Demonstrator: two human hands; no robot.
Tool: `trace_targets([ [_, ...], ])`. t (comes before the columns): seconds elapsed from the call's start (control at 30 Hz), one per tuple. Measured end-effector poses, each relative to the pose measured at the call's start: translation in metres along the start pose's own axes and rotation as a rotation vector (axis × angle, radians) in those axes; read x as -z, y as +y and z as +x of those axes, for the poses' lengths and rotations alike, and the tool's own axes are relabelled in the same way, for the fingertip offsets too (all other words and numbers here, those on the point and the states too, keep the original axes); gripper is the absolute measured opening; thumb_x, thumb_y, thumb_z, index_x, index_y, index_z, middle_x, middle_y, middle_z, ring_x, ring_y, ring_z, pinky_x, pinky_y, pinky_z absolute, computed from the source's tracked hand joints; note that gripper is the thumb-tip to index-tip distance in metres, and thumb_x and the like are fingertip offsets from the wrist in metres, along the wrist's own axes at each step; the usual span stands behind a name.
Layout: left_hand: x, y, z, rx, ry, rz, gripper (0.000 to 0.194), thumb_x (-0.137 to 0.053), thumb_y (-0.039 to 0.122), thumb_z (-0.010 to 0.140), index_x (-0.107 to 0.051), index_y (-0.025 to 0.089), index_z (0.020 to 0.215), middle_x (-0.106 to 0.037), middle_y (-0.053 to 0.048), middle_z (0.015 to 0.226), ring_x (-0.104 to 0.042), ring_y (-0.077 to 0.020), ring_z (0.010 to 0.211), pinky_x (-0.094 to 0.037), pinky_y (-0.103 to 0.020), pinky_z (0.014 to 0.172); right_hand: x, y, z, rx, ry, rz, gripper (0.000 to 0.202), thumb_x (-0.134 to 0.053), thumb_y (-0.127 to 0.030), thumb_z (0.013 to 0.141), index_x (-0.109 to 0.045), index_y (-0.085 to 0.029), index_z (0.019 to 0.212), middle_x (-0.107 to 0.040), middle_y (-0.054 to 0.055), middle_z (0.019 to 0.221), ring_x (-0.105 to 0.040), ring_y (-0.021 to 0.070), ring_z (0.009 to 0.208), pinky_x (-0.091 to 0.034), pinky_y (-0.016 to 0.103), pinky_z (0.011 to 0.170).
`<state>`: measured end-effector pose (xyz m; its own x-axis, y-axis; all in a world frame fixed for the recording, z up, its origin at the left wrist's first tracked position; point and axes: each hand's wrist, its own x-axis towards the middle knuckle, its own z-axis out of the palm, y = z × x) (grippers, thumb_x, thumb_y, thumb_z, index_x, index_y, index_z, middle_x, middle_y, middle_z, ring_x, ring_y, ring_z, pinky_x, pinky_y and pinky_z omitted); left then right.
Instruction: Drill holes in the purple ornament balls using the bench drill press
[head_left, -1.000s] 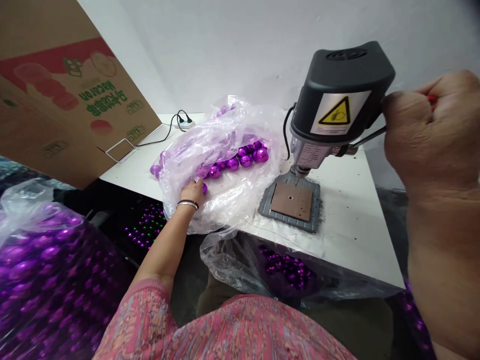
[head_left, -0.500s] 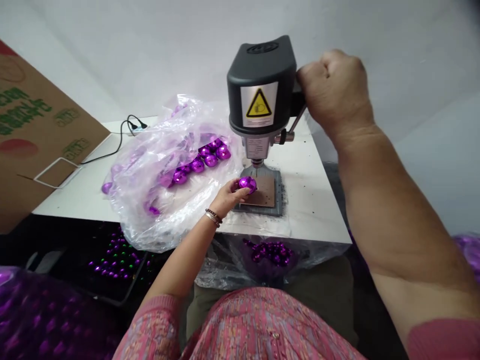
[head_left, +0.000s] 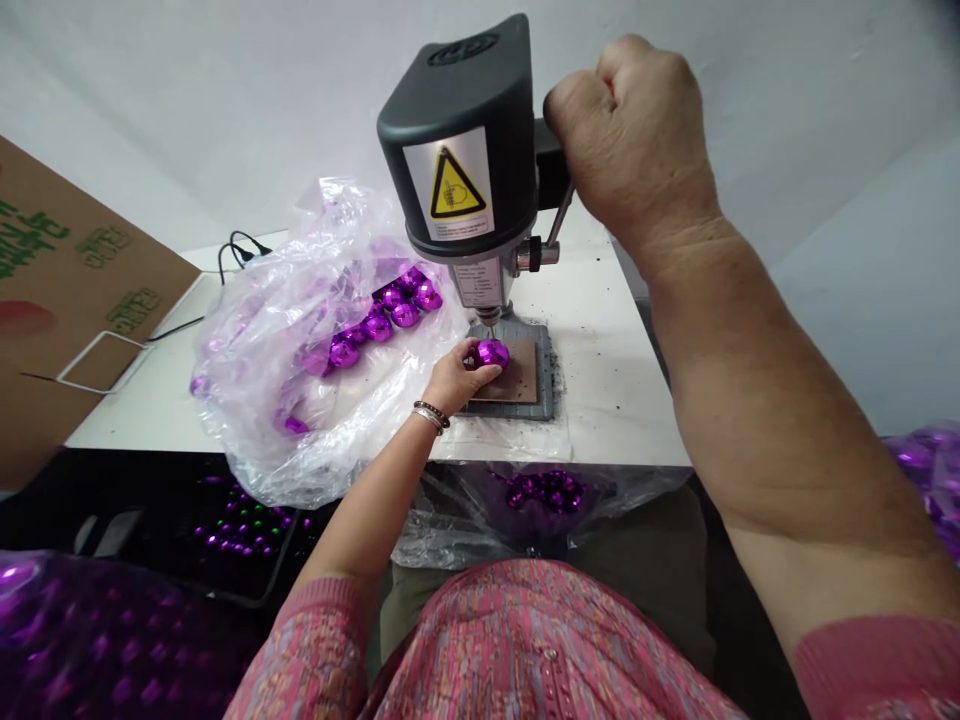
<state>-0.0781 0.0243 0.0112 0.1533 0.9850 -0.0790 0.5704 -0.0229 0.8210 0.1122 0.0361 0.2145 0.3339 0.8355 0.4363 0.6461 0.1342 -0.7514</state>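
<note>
My left hand (head_left: 452,378) has its fingers clamped around a purple ball (head_left: 493,353), pressing it onto the brown plate (head_left: 520,380) directly under the drill (head_left: 459,160) tip. My right hand (head_left: 628,140) is fisted tight on the drill's lever (head_left: 559,213). A plastic bag (head_left: 315,340) of purple balls lies just left on the white table (head_left: 615,370).

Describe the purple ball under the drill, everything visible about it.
The ball is small, shiny, metallic purple, with a faceted, mirror-like surface. It sits on the brown pad of the drill base, right under the bit. The left hand pinches it from the left side, covering part of it. No hole or cap can be made out.
</note>
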Motion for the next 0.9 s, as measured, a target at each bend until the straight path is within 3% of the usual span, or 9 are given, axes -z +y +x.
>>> trace_targets([
  [0.2, -0.003, 0.013, -0.004, -0.024, -0.012, 0.239, 0.067, -0.081, 0.030, 0.071, -0.063, 0.019, 0.134, -0.071, -0.001, 0.087, -0.062, -0.0140, 0.075, -0.050, -0.026, 0.078, -0.001, 0.000, 0.000, 0.006, 0.000, 0.000, 0.039, -0.045, -0.021, 0.095, -0.023, -0.015, 0.063, -0.018, -0.003, 0.063, -0.016, 0.0046, 0.062, -0.013, 0.026, 0.065],
  [0.47, -0.004, 0.012, -0.003, 0.019, -0.043, 0.168, 0.070, -0.082, 0.032, 0.071, -0.062, 0.018, 0.137, -0.069, 0.000, 0.082, -0.061, -0.0140, 0.074, -0.049, -0.025, 0.075, -0.002, 0.001, -0.004, 0.033, 0.024, -0.046, 0.037, -0.044, -0.019, 0.095, -0.024, -0.016, 0.064, -0.022, -0.005, 0.065, -0.018, 0.0031, 0.065, -0.019, 0.023, 0.069],
  [0.57, -0.004, 0.010, -0.003, -0.003, -0.041, 0.136, 0.068, -0.082, 0.032, 0.071, -0.064, 0.018, 0.134, -0.069, 0.001, 0.080, -0.060, -0.0139, 0.073, -0.048, -0.024, 0.074, -0.001, 0.011, -0.019, 0.158, 0.067, -0.020, 0.032, -0.047, -0.021, 0.093, -0.026, -0.017, 0.069, -0.027, -0.006, 0.065, -0.021, 0.0035, 0.063, -0.024, 0.022, 0.069],
  [0.7, -0.006, 0.006, -0.003, -0.024, -0.041, 0.119, 0.067, -0.082, 0.032, 0.070, -0.065, 0.018, 0.133, -0.069, 0.001, 0.081, -0.060, -0.0144, 0.074, -0.048, -0.024, 0.074, -0.004, 0.035, -0.052, 0.434, 0.153, 0.024, 0.025, -0.045, -0.038, 0.091, -0.037, -0.017, 0.080, -0.038, -0.004, 0.071, -0.031, 0.0039, 0.062, -0.033, 0.022, 0.068],
  [0.9, -0.006, 0.003, -0.003, -0.045, -0.047, 0.121, 0.067, -0.081, 0.033, 0.072, -0.063, 0.018, 0.135, -0.070, 0.000, 0.084, -0.060, -0.0138, 0.074, -0.047, -0.024, 0.075, -0.016, 0.069, -0.089, 0.566, 0.265, -0.110, 0.021, -0.044, -0.037, 0.090, -0.049, -0.018, 0.082, -0.045, 0.000, 0.071, -0.043, 0.0081, 0.065, -0.041, 0.025, 0.067],
])
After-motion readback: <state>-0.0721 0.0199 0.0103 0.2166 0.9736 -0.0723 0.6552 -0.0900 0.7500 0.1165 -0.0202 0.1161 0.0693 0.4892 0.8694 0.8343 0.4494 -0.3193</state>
